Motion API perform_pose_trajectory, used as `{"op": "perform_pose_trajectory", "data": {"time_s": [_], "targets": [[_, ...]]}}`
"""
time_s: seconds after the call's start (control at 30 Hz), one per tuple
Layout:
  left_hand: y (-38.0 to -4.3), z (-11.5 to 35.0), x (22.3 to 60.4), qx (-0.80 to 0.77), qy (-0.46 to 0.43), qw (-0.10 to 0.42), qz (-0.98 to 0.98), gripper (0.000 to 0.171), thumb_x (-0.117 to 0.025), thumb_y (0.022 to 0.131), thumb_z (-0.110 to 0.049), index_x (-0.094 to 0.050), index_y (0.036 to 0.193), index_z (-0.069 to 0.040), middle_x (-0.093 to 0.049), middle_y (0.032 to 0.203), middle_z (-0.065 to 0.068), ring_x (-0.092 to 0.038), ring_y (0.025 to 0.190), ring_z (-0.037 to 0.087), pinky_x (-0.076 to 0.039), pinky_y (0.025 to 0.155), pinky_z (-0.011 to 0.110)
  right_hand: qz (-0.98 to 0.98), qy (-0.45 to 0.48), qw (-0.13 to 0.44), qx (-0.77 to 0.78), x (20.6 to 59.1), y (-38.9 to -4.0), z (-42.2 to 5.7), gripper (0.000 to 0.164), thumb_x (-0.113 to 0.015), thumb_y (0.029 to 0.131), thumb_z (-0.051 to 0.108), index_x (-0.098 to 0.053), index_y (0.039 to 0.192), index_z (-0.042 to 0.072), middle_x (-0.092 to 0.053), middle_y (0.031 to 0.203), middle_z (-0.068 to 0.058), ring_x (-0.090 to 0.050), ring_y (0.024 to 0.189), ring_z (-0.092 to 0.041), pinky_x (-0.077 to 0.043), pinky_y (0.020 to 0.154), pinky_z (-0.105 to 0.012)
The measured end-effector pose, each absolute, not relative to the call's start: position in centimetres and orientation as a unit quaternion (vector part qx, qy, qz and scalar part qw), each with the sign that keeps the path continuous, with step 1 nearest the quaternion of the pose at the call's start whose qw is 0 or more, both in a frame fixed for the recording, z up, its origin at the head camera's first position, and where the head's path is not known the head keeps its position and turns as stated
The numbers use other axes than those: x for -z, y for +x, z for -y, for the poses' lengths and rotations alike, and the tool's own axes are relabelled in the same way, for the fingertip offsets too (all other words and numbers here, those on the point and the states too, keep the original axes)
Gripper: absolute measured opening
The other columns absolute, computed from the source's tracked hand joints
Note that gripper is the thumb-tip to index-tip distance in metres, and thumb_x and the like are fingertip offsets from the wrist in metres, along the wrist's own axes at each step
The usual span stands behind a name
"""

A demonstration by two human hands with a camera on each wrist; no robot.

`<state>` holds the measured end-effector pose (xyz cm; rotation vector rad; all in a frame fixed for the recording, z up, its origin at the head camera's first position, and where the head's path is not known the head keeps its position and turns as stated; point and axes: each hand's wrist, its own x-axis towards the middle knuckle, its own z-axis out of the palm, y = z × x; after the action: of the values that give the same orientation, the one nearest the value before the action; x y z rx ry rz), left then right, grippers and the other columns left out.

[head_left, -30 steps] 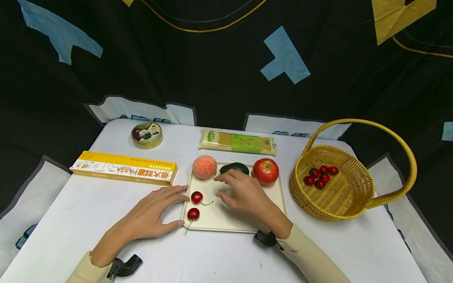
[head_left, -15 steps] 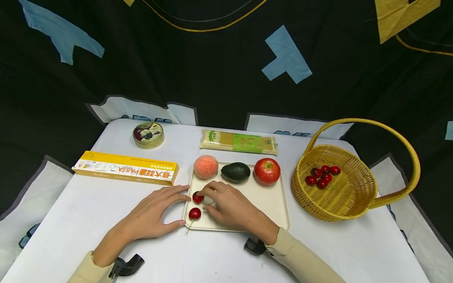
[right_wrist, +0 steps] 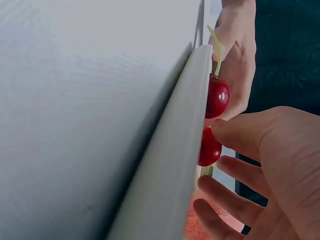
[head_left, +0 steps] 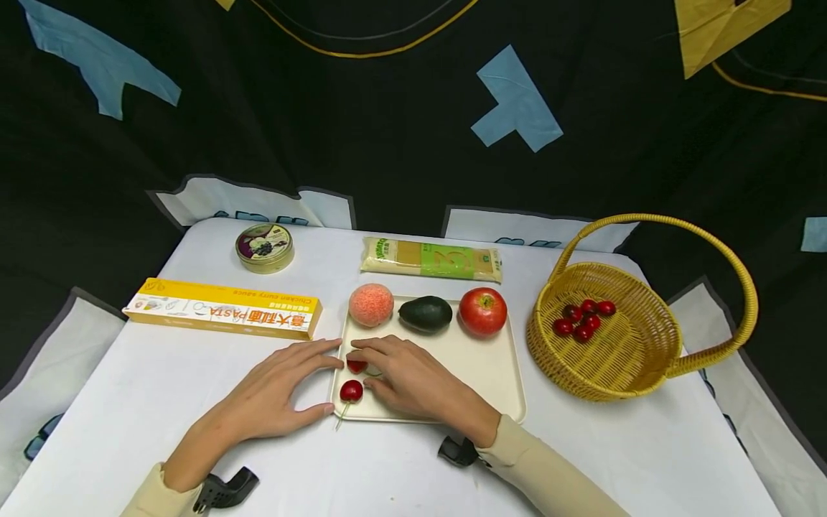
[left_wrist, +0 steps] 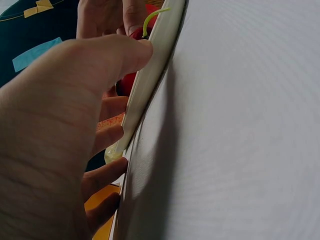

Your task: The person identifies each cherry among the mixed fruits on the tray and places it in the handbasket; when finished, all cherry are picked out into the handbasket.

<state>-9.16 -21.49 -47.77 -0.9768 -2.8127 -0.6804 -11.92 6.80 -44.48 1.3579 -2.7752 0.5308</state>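
A cream tray (head_left: 494, 373) lies on the white table. Two red cherries with green stems rest along its left side: the upper cherry (head_left: 356, 367) and the lower cherry (head_left: 351, 391). My left hand (head_left: 278, 395) has its fingers spread, with fingertips at the tray's left edge. Over the upper cherry reaches my right hand (head_left: 413, 377), partly covering it. In the right wrist view, thumb and fingers stand apart around the upper cherry (right_wrist: 210, 147); I see no firm pinch. A textured pink-orange fruit (head_left: 371, 304), an avocado (head_left: 425, 314) and a red apple (head_left: 482, 312) line the tray's far side.
To the right stands a yellow wicker basket (head_left: 568, 373) with a tall handle, holding several cherries (head_left: 583, 321). Behind the tray lies a noodle packet (head_left: 431, 260). A pasta box (head_left: 222, 309) and a round tin (head_left: 265, 248) sit at the left.
My right hand has moved left and nearer, from in front of the avocado to over the upper cherry, uncovering the avocado. The left hand has stayed at the tray's edge.
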Motion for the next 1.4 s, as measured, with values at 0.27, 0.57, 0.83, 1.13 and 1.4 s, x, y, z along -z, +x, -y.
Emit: {"op": "perform_pose_trajectory", "data": {"time_s": [0.27,0.57,0.83,1.13,1.4], "targets": [[-9.2,21.5,47.7,0.222,-0.317,0.04,0.921,0.058,-0.086,0.087,-0.048,-0.068,0.139,-0.03,-0.049,0.165,-0.005,-0.049,0.149,0.027,-0.044,0.116,0.058,0.884,0.433,0.006,-0.178,44.7,-11.9,-6.7,0.032,-0.076,0.101,0.019,-0.071,0.133,0.018,-0.07,0.132,0.005,-0.066,0.116,-0.014,-0.055,0.1,-0.03],[-9.1,21.5,47.8,0.222,-0.317,0.04,0.921,0.058,-0.086,0.087,-0.048,-0.068,0.139,-0.029,-0.048,0.166,-0.006,-0.049,0.15,0.025,-0.044,0.116,0.056,0.89,0.414,-0.002,-0.188,44.7,-11.8,-7.0,0.027,-0.078,0.099,0.016,-0.074,0.125,0.017,-0.069,0.12,0.002,-0.064,0.102,-0.009,-0.055,0.089,-0.023],[-9.1,21.5,47.9,0.221,-0.316,0.042,0.922,0.058,-0.086,0.087,-0.047,-0.068,0.139,-0.029,-0.049,0.165,-0.006,-0.049,0.149,0.025,-0.044,0.116,0.056,0.9,0.389,0.013,-0.197,44.1,-11.9,-8.4,0.029,-0.081,0.098,0.021,-0.075,0.126,0.018,-0.068,0.12,0.004,-0.064,0.095,-0.007,-0.056,0.083,-0.022],[-9.0,21.5,47.9,0.218,-0.313,0.039,0.923,0.059,-0.086,0.087,-0.048,-0.069,0.14,-0.029,-0.049,0.165,-0.006,-0.048,0.15,0.025,-0.043,0.117,0.056,0.907,0.346,-0.008,-0.24,43.0,-12.0,-11.4,0.029,-0.081,0.098,0.017,-0.075,0.126,0.016,-0.065,0.125,0.002,-0.067,0.093,-0.011,-0.058,0.081,-0.024],[-9.1,21.5,47.8,0.218,-0.313,0.039,0.923,0.06,-0.087,0.086,-0.048,-0.068,0.14,-0.029,-0.049,0.165,-0.006,-0.048,0.15,0.025,-0.043,0.117,0.056,0.915,0.331,0.035,-0.228,42.2,-11.9,-15.1,0.034,-0.087,0.092,0.014,-0.075,0.125,0.012,-0.069,0.121,-0.005,-0.07,0.095,-0.017,-0.063,0.082,-0.033]]}}
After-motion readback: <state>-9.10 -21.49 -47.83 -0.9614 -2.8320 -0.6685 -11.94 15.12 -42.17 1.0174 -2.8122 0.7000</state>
